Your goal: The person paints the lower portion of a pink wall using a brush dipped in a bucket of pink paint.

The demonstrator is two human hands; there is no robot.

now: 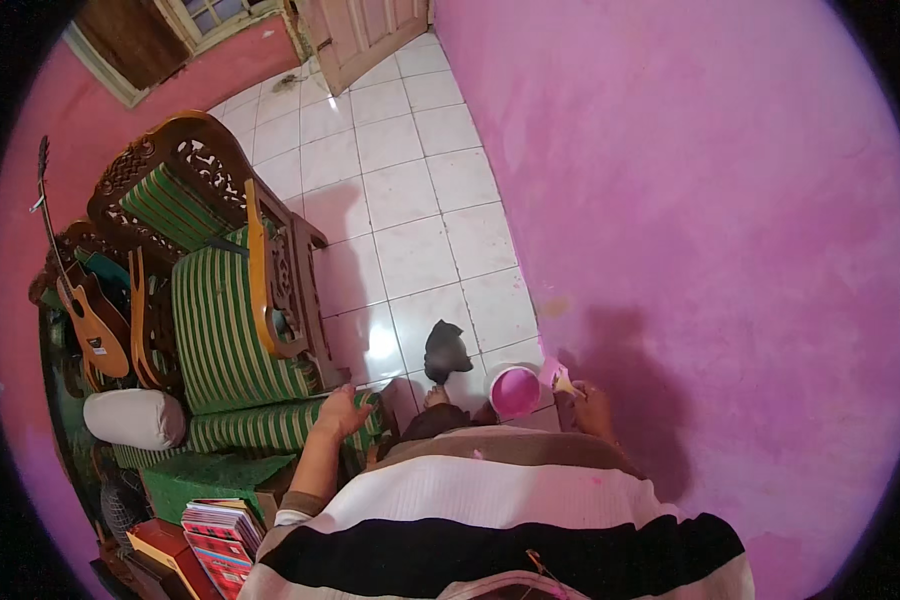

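My right hand [592,408] is closed around the pale handle of a paintbrush [554,372], whose bristles are coated in pink paint. The brush is beside the pink wall [750,250], just right of a white bucket [511,366] of pink paint [517,392]. Whether the bristles touch the wall, I cannot tell. Over on the left, my left hand [340,413] is empty with its fingers apart, near the edge of a green striped seat [270,425].
A small dark grey shape, perhaps a cat [447,350], is on the white tiled floor [410,250] by my foot. Carved wooden armchairs [265,270] line the left, with a guitar [95,330], a white bolster [135,418] and stacked books [218,540]. A door [365,40] stands at the far end.
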